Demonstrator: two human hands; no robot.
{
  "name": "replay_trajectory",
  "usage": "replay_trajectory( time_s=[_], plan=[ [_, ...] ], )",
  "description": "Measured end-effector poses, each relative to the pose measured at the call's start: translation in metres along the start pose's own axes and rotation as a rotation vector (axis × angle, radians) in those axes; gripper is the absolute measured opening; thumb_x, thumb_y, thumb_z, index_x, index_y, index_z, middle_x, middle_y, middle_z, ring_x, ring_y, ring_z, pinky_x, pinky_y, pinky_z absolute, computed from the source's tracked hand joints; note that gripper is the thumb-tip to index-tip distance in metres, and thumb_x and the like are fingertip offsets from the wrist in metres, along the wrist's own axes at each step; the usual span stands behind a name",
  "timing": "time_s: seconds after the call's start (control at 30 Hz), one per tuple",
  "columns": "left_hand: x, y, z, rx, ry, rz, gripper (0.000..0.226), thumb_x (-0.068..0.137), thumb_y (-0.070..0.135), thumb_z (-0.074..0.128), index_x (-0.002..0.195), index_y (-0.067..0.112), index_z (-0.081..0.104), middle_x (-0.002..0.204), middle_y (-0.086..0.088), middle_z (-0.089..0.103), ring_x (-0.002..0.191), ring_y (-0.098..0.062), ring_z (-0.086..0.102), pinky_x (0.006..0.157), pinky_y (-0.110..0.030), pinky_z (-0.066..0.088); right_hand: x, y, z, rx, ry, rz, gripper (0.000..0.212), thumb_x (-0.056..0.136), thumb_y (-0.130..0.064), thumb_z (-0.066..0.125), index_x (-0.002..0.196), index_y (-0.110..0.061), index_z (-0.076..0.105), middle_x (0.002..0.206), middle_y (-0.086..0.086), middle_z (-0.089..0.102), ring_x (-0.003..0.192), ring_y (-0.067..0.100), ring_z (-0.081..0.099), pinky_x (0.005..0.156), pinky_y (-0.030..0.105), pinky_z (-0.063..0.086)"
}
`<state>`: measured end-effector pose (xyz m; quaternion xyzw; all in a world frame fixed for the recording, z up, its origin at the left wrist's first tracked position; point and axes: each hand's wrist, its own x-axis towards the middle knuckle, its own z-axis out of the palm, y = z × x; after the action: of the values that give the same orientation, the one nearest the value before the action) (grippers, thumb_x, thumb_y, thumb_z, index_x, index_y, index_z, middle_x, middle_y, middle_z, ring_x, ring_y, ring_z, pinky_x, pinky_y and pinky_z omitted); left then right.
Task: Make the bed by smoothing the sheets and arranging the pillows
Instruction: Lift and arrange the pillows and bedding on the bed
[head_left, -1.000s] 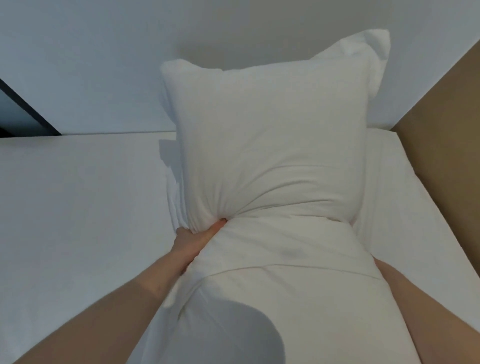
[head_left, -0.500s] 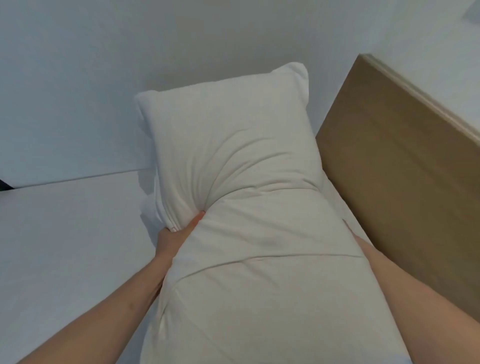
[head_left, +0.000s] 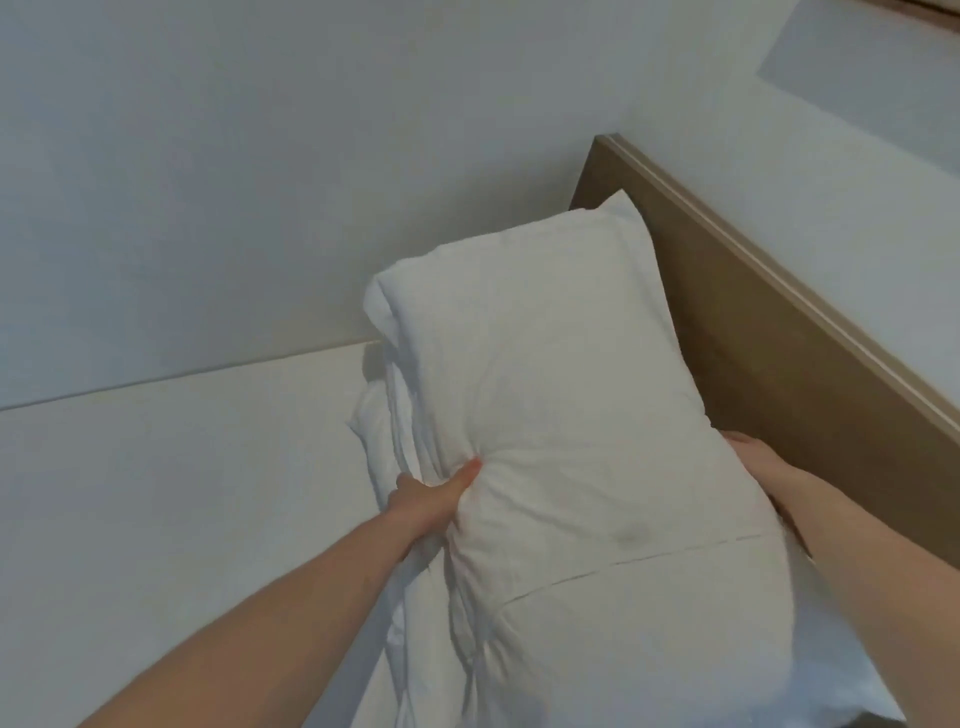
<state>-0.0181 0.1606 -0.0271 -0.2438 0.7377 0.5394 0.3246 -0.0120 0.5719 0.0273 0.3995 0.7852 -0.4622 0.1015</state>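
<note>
A large white pillow (head_left: 561, 415) fills the middle of the view, its far end close to the wooden headboard. My left hand (head_left: 434, 499) grips its left edge, thumb pressed into the fabric. My right hand (head_left: 756, 457) holds the pillow's right side, between the pillow and the headboard; most of its fingers are hidden behind the pillow. The white sheet (head_left: 182, 493) on the mattress lies flat and smooth to the left.
A brown wooden headboard (head_left: 779, 364) runs diagonally along the right. A plain white wall (head_left: 260, 182) stands behind the bed, meeting the mattress edge on the left.
The pillow has swung right and down towards the headboard, held in both hands. My view has turned right, so more of the headboard and my right hand show.
</note>
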Motion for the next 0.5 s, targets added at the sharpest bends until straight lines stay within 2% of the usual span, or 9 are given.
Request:
replay_trajectory(
  time_s=[0.07,0.13,0.17,0.2,0.27,0.33,0.43,0.5],
  plan=[
    [0.001,0.004,0.024,0.067,-0.004,0.032,0.156,0.040,0.103,0.057,0.161,0.015,0.013,0.164,-0.013,0.025,0.146,-0.033,0.037,0.117,-0.047,0.037,0.001,-0.003,-0.010,0.092,0.159,-0.094,0.039,0.099,-0.027,0.063,0.136,-0.012,0.060,0.141,0.012,0.060,0.117,0.027,0.056,0.100,0.033,0.040],
    [0.004,0.010,0.042,0.081,0.025,0.033,0.146,0.048,0.102,0.056,0.161,0.018,0.015,0.163,-0.014,0.024,0.146,-0.033,0.036,0.119,-0.046,0.033,-0.015,-0.019,-0.015,0.096,0.333,-0.200,0.052,0.096,-0.044,0.062,0.142,-0.021,0.056,0.147,0.004,0.056,0.130,0.023,0.053,0.107,0.033,0.038],
    [0.006,0.012,0.046,0.072,0.023,0.025,0.149,0.046,0.103,0.055,0.161,0.018,0.014,0.163,-0.014,0.024,0.146,-0.033,0.036,0.120,-0.046,0.033,-0.023,-0.027,-0.011,0.084,0.352,-0.256,0.058,0.094,-0.053,0.060,0.145,-0.026,0.053,0.149,-0.002,0.054,0.133,0.021,0.051,0.109,0.034,0.037],
    [0.008,0.012,0.048,0.068,0.016,0.018,0.153,0.041,0.105,0.053,0.161,0.019,0.013,0.164,-0.013,0.024,0.146,-0.033,0.036,0.120,-0.046,0.033,-0.032,-0.033,-0.002,0.025,0.340,-0.331,0.063,0.093,-0.060,0.058,0.148,-0.030,0.049,0.151,-0.005,0.051,0.135,0.019,0.049,0.111,0.036,0.036],
    [0.010,0.010,0.047,0.075,0.024,0.010,0.155,0.038,0.106,0.052,0.161,0.018,0.015,0.163,-0.013,0.027,0.145,-0.033,0.037,0.119,-0.047,0.034,-0.052,-0.037,0.026,-0.258,0.293,-0.434,0.073,0.092,-0.072,0.050,0.153,-0.034,0.039,0.157,-0.006,0.042,0.142,0.022,0.043,0.117,0.046,0.033],
    [0.011,0.007,0.044,0.091,0.051,-0.009,0.143,0.053,0.101,0.053,0.161,0.015,0.016,0.163,-0.016,0.028,0.145,-0.035,0.038,0.119,-0.047,0.034,-0.053,-0.032,0.055,-0.500,0.280,-0.471,0.079,0.092,-0.078,0.038,0.157,-0.034,0.031,0.162,-0.002,0.035,0.146,0.028,0.037,0.118,0.052,0.029],
    [-0.003,0.008,0.043,0.116,0.066,-0.004,0.127,0.069,0.093,0.051,0.161,0.014,0.016,0.165,-0.017,0.023,0.147,-0.036,0.035,0.120,-0.046,0.032,-0.042,-0.030,0.061,-0.606,0.237,-0.419,0.083,0.091,-0.081,0.028,0.159,-0.034,0.025,0.165,0.000,0.031,0.148,0.031,0.034,0.118,0.055,0.028],
    [-0.020,0.012,0.040,0.140,0.037,0.058,0.116,0.078,0.087,0.051,0.161,0.013,0.018,0.165,-0.015,0.026,0.147,-0.034,0.036,0.119,-0.043,0.032,-0.053,-0.042,0.050,-0.619,0.249,-0.407,0.079,0.094,-0.075,0.030,0.160,-0.032,0.024,0.166,0.001,0.028,0.149,0.033,0.030,0.119,0.058,0.027]
  ],
)
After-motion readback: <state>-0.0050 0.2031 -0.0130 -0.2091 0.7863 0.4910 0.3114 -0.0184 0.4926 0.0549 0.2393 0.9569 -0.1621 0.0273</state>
